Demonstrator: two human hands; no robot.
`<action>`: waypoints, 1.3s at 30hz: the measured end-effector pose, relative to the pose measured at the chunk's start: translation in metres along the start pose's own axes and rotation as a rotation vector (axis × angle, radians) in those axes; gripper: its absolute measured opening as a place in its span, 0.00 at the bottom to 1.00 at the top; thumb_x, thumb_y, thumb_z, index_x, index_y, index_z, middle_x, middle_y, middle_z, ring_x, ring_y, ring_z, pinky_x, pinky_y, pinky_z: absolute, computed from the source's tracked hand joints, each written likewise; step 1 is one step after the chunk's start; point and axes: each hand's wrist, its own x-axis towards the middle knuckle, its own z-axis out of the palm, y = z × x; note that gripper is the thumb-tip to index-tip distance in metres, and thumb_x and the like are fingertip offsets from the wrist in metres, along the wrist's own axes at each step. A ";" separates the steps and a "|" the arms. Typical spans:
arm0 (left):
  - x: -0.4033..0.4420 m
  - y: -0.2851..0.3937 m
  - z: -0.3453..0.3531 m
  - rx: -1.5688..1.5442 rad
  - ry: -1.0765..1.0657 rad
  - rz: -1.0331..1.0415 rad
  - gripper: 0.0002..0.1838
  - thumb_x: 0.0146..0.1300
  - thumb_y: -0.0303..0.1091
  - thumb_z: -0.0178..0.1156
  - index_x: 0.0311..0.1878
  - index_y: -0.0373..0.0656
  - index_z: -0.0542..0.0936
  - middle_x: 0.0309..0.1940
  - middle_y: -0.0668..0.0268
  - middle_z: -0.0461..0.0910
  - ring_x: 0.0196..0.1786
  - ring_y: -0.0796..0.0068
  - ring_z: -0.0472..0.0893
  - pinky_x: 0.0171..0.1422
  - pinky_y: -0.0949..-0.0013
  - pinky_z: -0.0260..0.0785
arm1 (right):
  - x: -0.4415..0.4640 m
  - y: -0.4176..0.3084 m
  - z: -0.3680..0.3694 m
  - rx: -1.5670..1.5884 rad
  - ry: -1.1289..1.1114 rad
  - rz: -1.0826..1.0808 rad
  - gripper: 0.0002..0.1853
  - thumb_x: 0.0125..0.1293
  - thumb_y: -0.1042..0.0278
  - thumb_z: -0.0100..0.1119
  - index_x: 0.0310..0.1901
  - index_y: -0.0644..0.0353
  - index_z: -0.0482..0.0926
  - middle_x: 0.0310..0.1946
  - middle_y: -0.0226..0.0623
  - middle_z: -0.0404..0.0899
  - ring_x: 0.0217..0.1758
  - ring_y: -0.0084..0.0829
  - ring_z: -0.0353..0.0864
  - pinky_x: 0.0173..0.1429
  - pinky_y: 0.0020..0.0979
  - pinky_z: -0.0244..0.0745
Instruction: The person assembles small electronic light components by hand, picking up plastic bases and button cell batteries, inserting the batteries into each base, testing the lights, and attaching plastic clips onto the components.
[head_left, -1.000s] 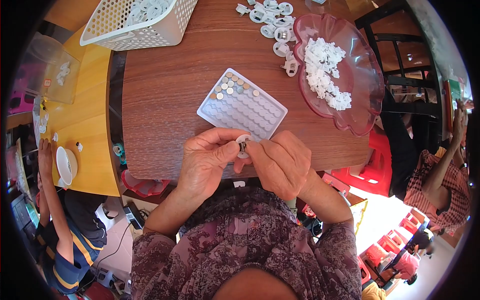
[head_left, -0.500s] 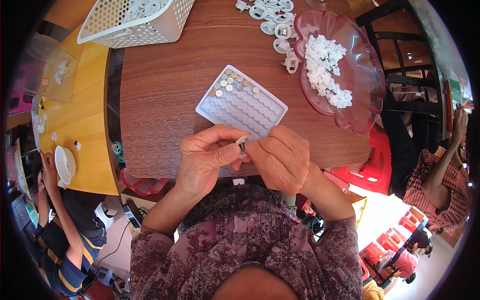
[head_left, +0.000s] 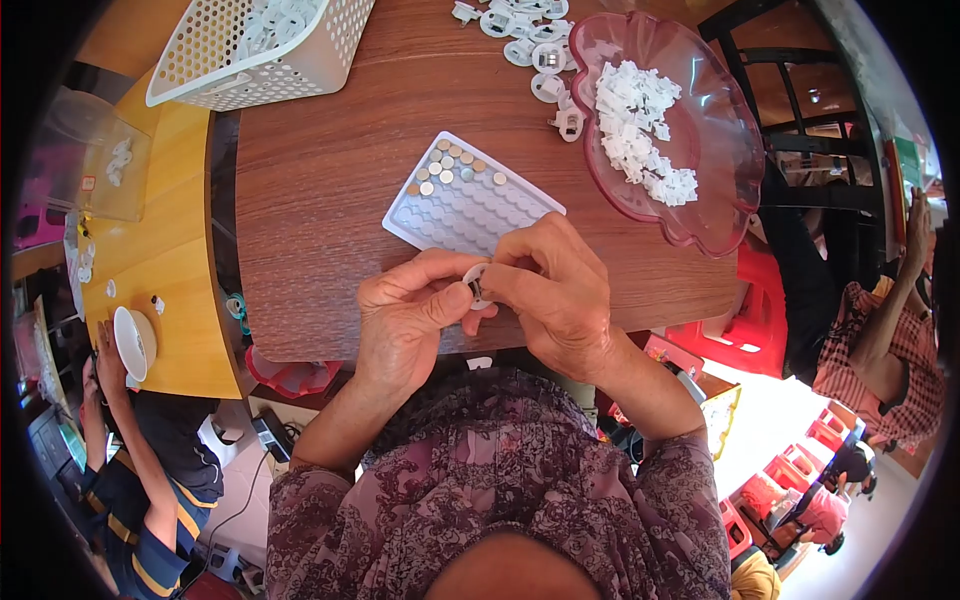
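Between thumb and fingers, my left hand (head_left: 410,310) pinches a small round white plastic piece (head_left: 477,285) with a dark part at its middle. My right hand (head_left: 555,290) touches the same piece from the right, its index finger and thumb at the dark part; whether the fingertips hold anything separate is hidden. Just beyond my hands lies a white ribbed tray (head_left: 460,210) with several round metal cells (head_left: 435,168) in its upper left part. My right hand overlaps the tray's near right corner.
A pink-rimmed clear bowl (head_left: 715,150) holds small white pieces (head_left: 635,130). Beside it lie several round white pieces (head_left: 548,58). A perforated basket (head_left: 270,80) stands at the upper left. A white bowl (head_left: 135,343) sits on the yellow table (head_left: 185,250), near another person's hand (head_left: 110,365).
My right hand's fingers have lifted and spread a little, with the index finger now stretched toward the piece. My left hand keeps its pinch. The view has shifted slightly.
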 end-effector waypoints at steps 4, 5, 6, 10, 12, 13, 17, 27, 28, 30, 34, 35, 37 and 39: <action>0.000 -0.001 0.001 0.035 -0.002 0.034 0.15 0.58 0.28 0.64 0.46 0.28 0.79 0.39 0.58 0.78 0.33 0.70 0.79 0.37 0.71 0.73 | 0.000 0.002 0.001 0.040 0.037 0.001 0.13 0.40 0.84 0.65 0.31 0.61 0.79 0.29 0.33 0.75 0.30 0.31 0.72 0.30 0.29 0.68; 0.000 0.000 0.001 0.044 0.001 0.037 0.16 0.57 0.28 0.64 0.46 0.28 0.79 0.39 0.58 0.78 0.34 0.69 0.79 0.36 0.71 0.73 | -0.001 0.004 0.002 0.073 0.059 0.010 0.12 0.42 0.84 0.65 0.30 0.62 0.78 0.29 0.34 0.75 0.30 0.32 0.73 0.31 0.29 0.69; -0.001 0.000 0.001 0.053 0.004 0.039 0.16 0.57 0.28 0.64 0.46 0.28 0.79 0.39 0.58 0.78 0.34 0.69 0.80 0.36 0.72 0.73 | -0.001 0.003 0.002 0.074 0.060 0.010 0.12 0.42 0.84 0.65 0.30 0.62 0.78 0.29 0.34 0.75 0.30 0.32 0.73 0.31 0.29 0.69; 0.000 0.000 0.000 0.075 0.006 0.070 0.16 0.57 0.28 0.64 0.46 0.28 0.79 0.39 0.57 0.77 0.34 0.69 0.80 0.35 0.72 0.72 | -0.006 -0.002 0.002 0.278 0.014 0.301 0.09 0.48 0.83 0.66 0.30 0.64 0.76 0.29 0.34 0.76 0.30 0.27 0.76 0.32 0.27 0.71; 0.001 0.001 -0.001 0.086 -0.020 0.065 0.15 0.57 0.28 0.64 0.46 0.29 0.79 0.39 0.57 0.77 0.35 0.68 0.80 0.34 0.73 0.72 | -0.006 -0.002 0.002 0.403 0.002 0.426 0.08 0.49 0.83 0.66 0.30 0.64 0.76 0.30 0.34 0.76 0.30 0.25 0.76 0.33 0.25 0.71; 0.001 0.001 -0.001 0.087 -0.020 0.064 0.15 0.57 0.28 0.64 0.46 0.29 0.79 0.39 0.57 0.77 0.35 0.68 0.80 0.34 0.73 0.72 | -0.006 -0.001 0.002 0.357 0.003 0.363 0.08 0.50 0.83 0.65 0.30 0.64 0.75 0.30 0.33 0.76 0.30 0.23 0.76 0.33 0.25 0.71; 0.003 0.002 -0.001 0.107 -0.024 0.064 0.15 0.57 0.28 0.64 0.46 0.29 0.80 0.40 0.57 0.77 0.34 0.69 0.79 0.35 0.72 0.74 | -0.005 -0.001 0.002 0.304 0.004 0.343 0.09 0.51 0.84 0.64 0.30 0.64 0.73 0.28 0.32 0.76 0.29 0.21 0.75 0.32 0.24 0.71; 0.005 0.001 -0.002 0.105 -0.002 0.046 0.14 0.58 0.29 0.63 0.46 0.31 0.80 0.41 0.56 0.78 0.35 0.68 0.79 0.34 0.72 0.72 | 0.000 -0.012 0.007 0.542 0.031 0.636 0.07 0.57 0.83 0.61 0.33 0.64 0.72 0.26 0.30 0.75 0.30 0.18 0.75 0.33 0.22 0.72; 0.007 0.002 -0.002 0.108 -0.006 0.045 0.14 0.58 0.29 0.63 0.46 0.31 0.80 0.41 0.56 0.78 0.35 0.68 0.79 0.34 0.72 0.72 | 0.002 -0.015 0.007 0.591 0.057 0.687 0.07 0.57 0.83 0.60 0.34 0.65 0.72 0.28 0.30 0.75 0.30 0.18 0.75 0.33 0.21 0.72; 0.009 0.005 0.000 0.075 0.009 0.019 0.16 0.60 0.30 0.62 0.49 0.31 0.79 0.44 0.55 0.78 0.37 0.69 0.79 0.34 0.72 0.71 | 0.002 -0.015 0.008 0.644 0.083 0.732 0.08 0.58 0.83 0.60 0.36 0.65 0.72 0.29 0.31 0.75 0.31 0.18 0.75 0.34 0.21 0.73; 0.004 0.010 0.010 0.108 0.085 0.051 0.17 0.63 0.30 0.60 0.52 0.33 0.78 0.43 0.57 0.79 0.35 0.74 0.79 0.33 0.75 0.69 | -0.006 -0.008 0.013 0.569 0.145 0.664 0.10 0.59 0.82 0.61 0.41 0.67 0.72 0.32 0.31 0.75 0.33 0.17 0.75 0.37 0.20 0.73; 0.001 0.010 0.007 0.258 0.087 0.058 0.17 0.64 0.30 0.59 0.54 0.34 0.77 0.41 0.58 0.80 0.33 0.77 0.78 0.32 0.78 0.68 | -0.007 -0.007 0.013 0.505 0.164 0.624 0.11 0.58 0.82 0.61 0.41 0.67 0.72 0.33 0.31 0.75 0.34 0.17 0.74 0.37 0.20 0.73; -0.003 0.009 0.007 0.408 0.090 0.063 0.17 0.65 0.30 0.58 0.56 0.35 0.76 0.39 0.60 0.81 0.32 0.80 0.78 0.32 0.80 0.67 | -0.008 -0.007 0.012 0.477 0.169 0.622 0.11 0.58 0.83 0.61 0.41 0.67 0.72 0.33 0.31 0.75 0.34 0.17 0.74 0.37 0.19 0.73; -0.005 0.008 0.010 0.436 0.095 0.027 0.17 0.66 0.29 0.56 0.56 0.35 0.75 0.35 0.62 0.82 0.28 0.83 0.77 0.30 0.82 0.64 | -0.009 -0.006 0.014 0.452 0.171 0.618 0.11 0.58 0.83 0.61 0.41 0.66 0.72 0.33 0.30 0.75 0.34 0.16 0.74 0.37 0.19 0.73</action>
